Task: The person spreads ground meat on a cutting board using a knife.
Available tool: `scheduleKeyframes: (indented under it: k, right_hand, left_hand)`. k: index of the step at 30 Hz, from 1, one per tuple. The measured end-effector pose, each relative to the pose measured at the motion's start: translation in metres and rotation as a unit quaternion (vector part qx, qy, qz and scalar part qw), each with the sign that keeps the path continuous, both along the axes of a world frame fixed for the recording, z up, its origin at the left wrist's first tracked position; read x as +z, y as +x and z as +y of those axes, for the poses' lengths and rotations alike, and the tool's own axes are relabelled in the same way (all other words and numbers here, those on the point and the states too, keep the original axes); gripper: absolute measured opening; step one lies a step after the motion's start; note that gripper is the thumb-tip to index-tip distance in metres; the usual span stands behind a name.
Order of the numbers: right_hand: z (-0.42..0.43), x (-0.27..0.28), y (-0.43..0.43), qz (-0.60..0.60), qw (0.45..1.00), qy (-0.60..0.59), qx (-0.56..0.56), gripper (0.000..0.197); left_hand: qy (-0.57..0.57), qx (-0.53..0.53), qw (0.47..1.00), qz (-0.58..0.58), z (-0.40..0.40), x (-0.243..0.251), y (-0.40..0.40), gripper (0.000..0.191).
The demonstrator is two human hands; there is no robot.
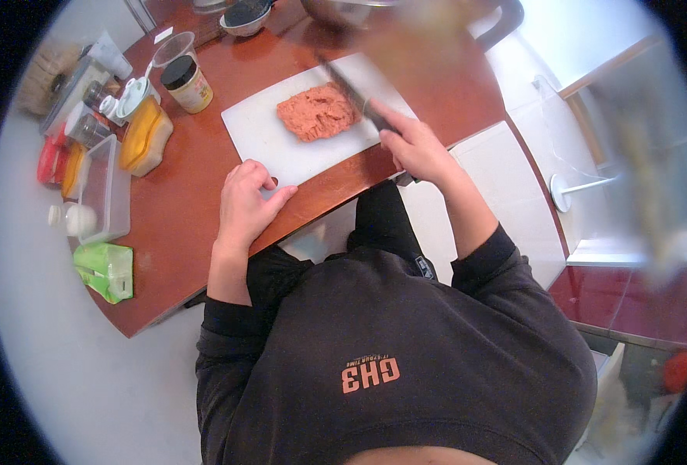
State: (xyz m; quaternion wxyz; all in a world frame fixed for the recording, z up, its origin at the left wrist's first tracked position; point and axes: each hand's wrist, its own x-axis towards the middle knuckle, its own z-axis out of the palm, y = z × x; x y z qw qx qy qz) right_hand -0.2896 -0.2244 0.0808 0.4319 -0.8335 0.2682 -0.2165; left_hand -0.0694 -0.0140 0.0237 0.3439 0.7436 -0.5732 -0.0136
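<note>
A flattened slab of minced meat (318,111) lies on a white cutting board (250,131) on the brown table. My right hand (416,142) is shut on the handle of a dark-bladed kitchen knife (346,87), index finger stretched along it. The blade crosses the board at the slab's right edge and points up and left; whether it touches the meat I cannot tell. My left hand (250,195) rests at the near left corner of the board, fingers bent and thumb apart, with nothing held. A small dark reddish spot shows beside its fingertips.
Along the table's left side stand a black-lidded jar (187,84), a clear plastic cup (175,49), a yellow-lidded container (144,136), an uncovered clear plastic box (108,189), several small bottles and a green packet (108,270). A bowl (245,17) and a large metal pan (349,13) stand at the far edge.
</note>
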Motion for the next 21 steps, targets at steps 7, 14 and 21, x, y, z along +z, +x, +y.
scheduleKeyframes:
  k: [7,14,21]
  right_hand:
    - [0.009,0.017,-0.001,0.047,0.998,0.034,0.016,0.056]
    - [0.009,0.027,0.007,0.102,0.993,0.045,0.044,0.058]
    - [0.011,0.014,0.015,0.115,0.991,0.043,0.051,0.059]
  left_hand:
    - [-0.018,-0.007,1.000,0.007,0.001,-0.002,0.002,0.036]
    - [-0.017,-0.003,1.000,0.006,0.005,-0.004,0.004,0.037]
    - [-0.013,0.000,1.000,-0.001,0.002,-0.003,0.000,0.038]
